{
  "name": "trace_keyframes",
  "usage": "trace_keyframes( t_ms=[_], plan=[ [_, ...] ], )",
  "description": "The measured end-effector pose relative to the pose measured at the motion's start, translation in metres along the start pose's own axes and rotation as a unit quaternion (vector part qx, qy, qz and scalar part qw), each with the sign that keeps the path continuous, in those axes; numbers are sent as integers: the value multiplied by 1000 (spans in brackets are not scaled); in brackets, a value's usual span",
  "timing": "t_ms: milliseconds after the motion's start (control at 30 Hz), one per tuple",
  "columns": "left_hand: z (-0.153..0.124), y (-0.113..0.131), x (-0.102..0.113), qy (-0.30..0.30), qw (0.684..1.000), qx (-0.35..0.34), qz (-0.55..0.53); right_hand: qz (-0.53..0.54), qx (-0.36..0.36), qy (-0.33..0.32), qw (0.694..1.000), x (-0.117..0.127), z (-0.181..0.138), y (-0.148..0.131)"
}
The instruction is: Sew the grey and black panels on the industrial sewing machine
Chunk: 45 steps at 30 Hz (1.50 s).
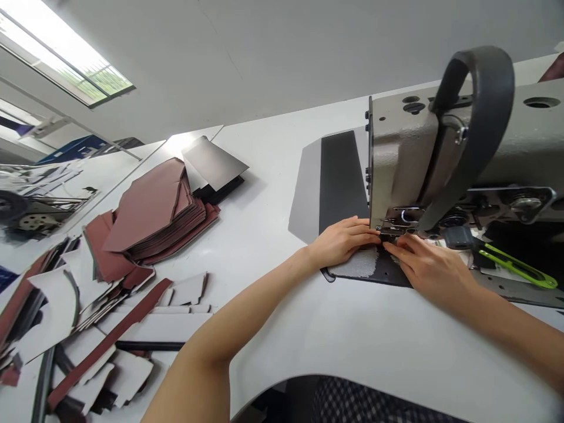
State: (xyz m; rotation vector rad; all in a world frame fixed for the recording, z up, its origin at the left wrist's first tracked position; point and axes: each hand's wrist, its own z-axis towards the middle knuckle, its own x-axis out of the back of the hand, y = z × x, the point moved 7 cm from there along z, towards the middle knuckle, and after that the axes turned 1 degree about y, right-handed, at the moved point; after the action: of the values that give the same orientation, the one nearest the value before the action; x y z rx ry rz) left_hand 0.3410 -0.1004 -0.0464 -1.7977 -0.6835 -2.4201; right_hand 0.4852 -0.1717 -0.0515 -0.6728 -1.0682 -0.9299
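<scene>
A grey-beige sewing machine (403,153) with a thick dark curved handle stands at the right. Under its head lies a flat panel (341,176), part light grey and part black, reaching out behind it to the left. My left hand (341,242) rests on the panel's near end, fingers stretched out flat toward the needle area. Close to the needle from the other side, my right hand (429,264) has its fingers bent and drawn together at the work. What lies between those fingertips is hidden. Beneath both hands is the machine's metal bed plate (359,264), with worn silvery patches.
Bright green thread snips (520,267) lie right of my right hand. To the left sit a stack of maroon panels (154,211), a few grey sheets (215,161) and many scattered white, maroon and black cut pieces (127,376). Another machine (33,211) stands at far left.
</scene>
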Motion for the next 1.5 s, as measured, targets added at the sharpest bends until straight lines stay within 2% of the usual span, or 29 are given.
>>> trace_keyframes(
  t_ms=[367,567,833,1000,1133,1233,1300,1433,1500],
  plan=[
    [8,-8,5,5,997,-55,-51,-3,46,34,998,-3,-5,0],
    [11,-12,7,-8,997,-43,-56,8,54,70,996,1,-6,-1],
    [19,-22,2,-102,991,-86,-5,28,20,53,998,-2,-4,3],
    [17,-24,0,-74,993,-72,-54,47,4,48,998,-2,-3,4],
    [15,-25,1,-83,993,-60,-59,45,12,53,998,2,-2,1],
    [13,-21,1,-66,995,-54,-56,51,16,67,996,4,-3,1],
    [9,-12,0,-44,998,-24,-40,58,13,71,996,4,-5,2],
    [-4,16,-4,0,989,143,46,62,3,66,996,5,-6,6],
    [-8,34,-4,-2,977,195,92,63,-6,44,997,3,-5,8]
  ],
)
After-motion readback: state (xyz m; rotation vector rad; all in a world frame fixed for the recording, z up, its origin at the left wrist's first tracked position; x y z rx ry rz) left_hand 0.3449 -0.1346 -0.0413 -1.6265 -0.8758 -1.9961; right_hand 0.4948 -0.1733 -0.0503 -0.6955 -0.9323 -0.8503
